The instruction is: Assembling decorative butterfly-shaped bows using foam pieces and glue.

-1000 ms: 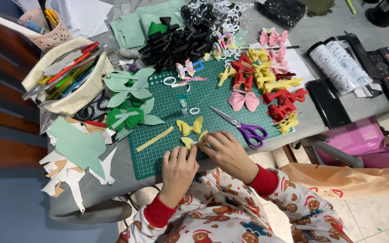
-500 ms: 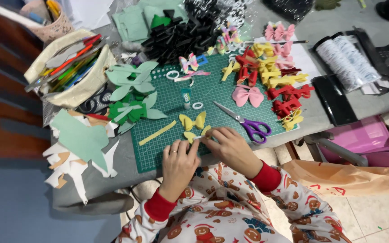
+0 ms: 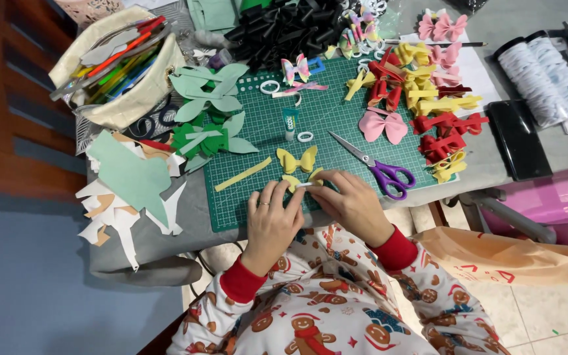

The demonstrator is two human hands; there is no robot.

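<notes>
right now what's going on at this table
A person in gingerbread-print pyjamas sits at a green cutting mat, pinching a small yellow bow piece between the left hand and right hand at the mat's near edge. A finished yellow bow lies just beyond it, purple-handled scissors to the right, and a glue stick farther back. Red, yellow and pink bows are piled at the right.

Both hands meet side by side, left hand point(image 3: 272, 223) and right hand point(image 3: 352, 204), fingers pinched together, wrists bent inward.
</notes>
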